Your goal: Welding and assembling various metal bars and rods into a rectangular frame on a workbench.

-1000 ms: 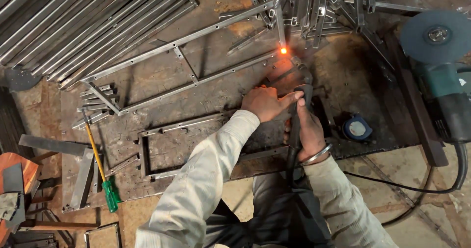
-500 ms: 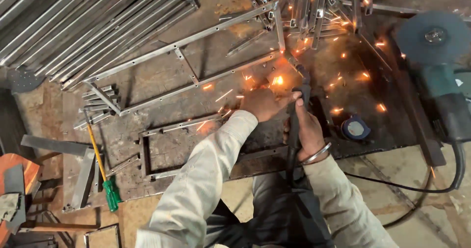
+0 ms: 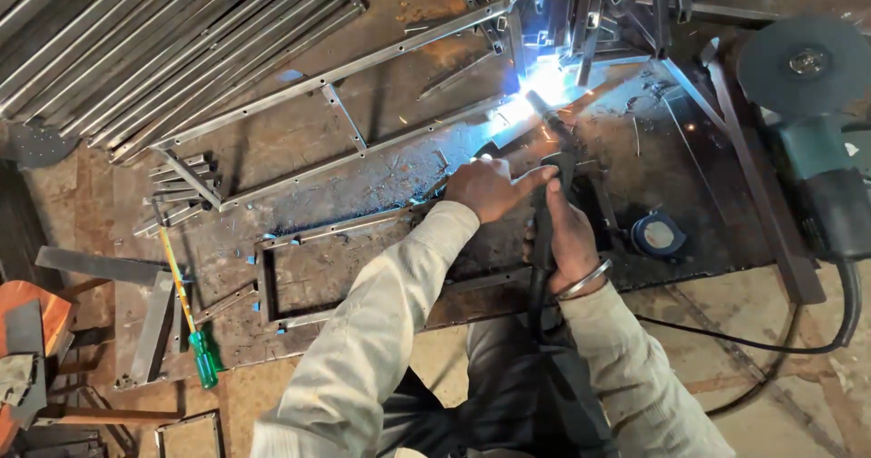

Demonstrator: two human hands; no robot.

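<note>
My right hand [image 3: 572,240] grips the black handle of a welding torch [image 3: 550,141], whose tip meets the right corner of a long steel frame [image 3: 345,122] in a bright blue-white arc [image 3: 543,84]. My left hand [image 3: 490,188] lies across the torch handle, index finger stretched along it, steadying it. The frame rests flat on a rusty steel work plate [image 3: 390,172]. A smaller rectangular frame [image 3: 299,277] lies nearer me, to the left of my arms.
An angle grinder [image 3: 812,122] with a large disc sits at the right, its black cable looping toward me. A blue round tin [image 3: 659,234] lies by my right wrist. A green-handled screwdriver [image 3: 192,322] lies at the left. Steel bars [image 3: 136,41] are stacked at the top left.
Orange sparks scattered half a second ago; now a bright blue-white arc burns at the frame's corner. Both hands have stayed on the torch, barely shifting.
</note>
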